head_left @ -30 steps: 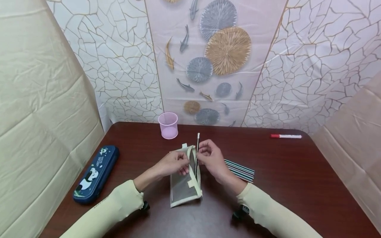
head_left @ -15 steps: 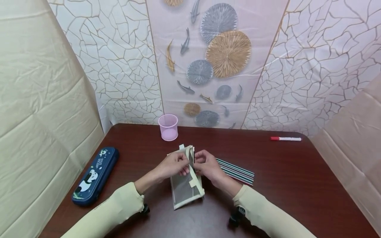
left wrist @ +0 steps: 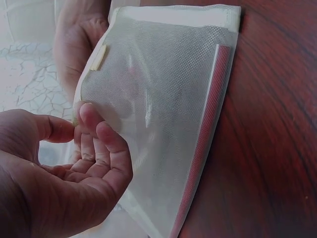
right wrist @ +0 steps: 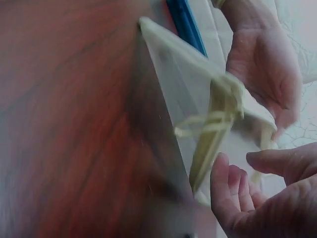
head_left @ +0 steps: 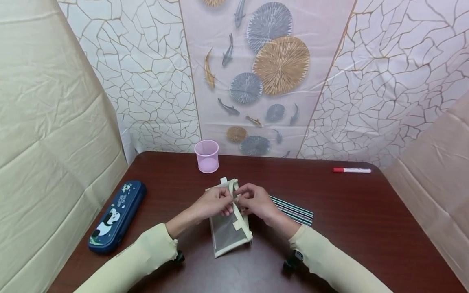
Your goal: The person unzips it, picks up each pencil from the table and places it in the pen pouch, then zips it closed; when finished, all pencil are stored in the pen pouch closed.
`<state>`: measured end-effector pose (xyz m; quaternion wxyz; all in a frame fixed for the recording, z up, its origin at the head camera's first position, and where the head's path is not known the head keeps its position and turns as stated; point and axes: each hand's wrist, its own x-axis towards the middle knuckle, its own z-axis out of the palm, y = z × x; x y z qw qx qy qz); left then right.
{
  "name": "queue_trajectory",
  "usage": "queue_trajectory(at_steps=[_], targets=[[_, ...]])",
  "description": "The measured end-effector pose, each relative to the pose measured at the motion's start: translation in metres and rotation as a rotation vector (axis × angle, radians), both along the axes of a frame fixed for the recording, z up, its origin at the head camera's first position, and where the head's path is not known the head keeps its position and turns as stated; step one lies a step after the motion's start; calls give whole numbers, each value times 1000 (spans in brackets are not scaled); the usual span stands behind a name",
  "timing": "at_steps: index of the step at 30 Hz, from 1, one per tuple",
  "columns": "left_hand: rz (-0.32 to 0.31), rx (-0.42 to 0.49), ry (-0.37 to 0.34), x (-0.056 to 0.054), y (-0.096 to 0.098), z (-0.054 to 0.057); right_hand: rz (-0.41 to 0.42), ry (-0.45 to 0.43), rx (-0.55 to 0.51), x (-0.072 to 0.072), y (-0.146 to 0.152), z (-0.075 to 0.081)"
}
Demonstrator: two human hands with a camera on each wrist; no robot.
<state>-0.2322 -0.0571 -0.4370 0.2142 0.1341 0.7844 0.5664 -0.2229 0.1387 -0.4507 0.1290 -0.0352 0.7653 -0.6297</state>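
Note:
The mesh pencil pouch, see-through with cream edging, lies at a slant on the table with its zip side parted. My left hand pinches the cream edge of its opening between thumb and fingers. At the other side of the opening is my right hand; in the right wrist view its thumb and fingers stand apart with nothing between them. Through the mesh, the left wrist view shows a red pencil lying along the pouch's lower edge. Several striped pencils lie side by side beyond my right wrist, partly hidden by it.
A blue panda pencil case lies at the left of the dark wooden table. Near the back edge stands a pink cup. At the back right lies a marker with a red cap. Patterned cloth hangs behind.
My right hand has lowered a dark pencil into the pouch and let go of it; the pencil no longer shows above the opening. My left hand keeps its pinch on the edge.

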Motion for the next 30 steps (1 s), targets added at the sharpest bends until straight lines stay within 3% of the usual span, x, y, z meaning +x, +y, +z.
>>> queue_trajectory(at_steps=[5, 12, 14, 19, 24, 30], targets=[[22, 0, 13, 0, -3, 2, -32, 59, 31, -5, 19, 9], [15, -3, 25, 0, -4, 2, -70, 207, 260, -14, 54, 19], [14, -4, 27, -1, -4, 2, -65, 221, 283, -18, 64, 21], [17, -12, 29, -2, -4, 2, -37, 206, 297, -29, 88, 20], [22, -32, 33, -3, -4, 3, 13, 180, 379, -35, 108, 17], [22, -46, 36, -2, -4, 5, 97, 145, 450, -42, 128, 5]])
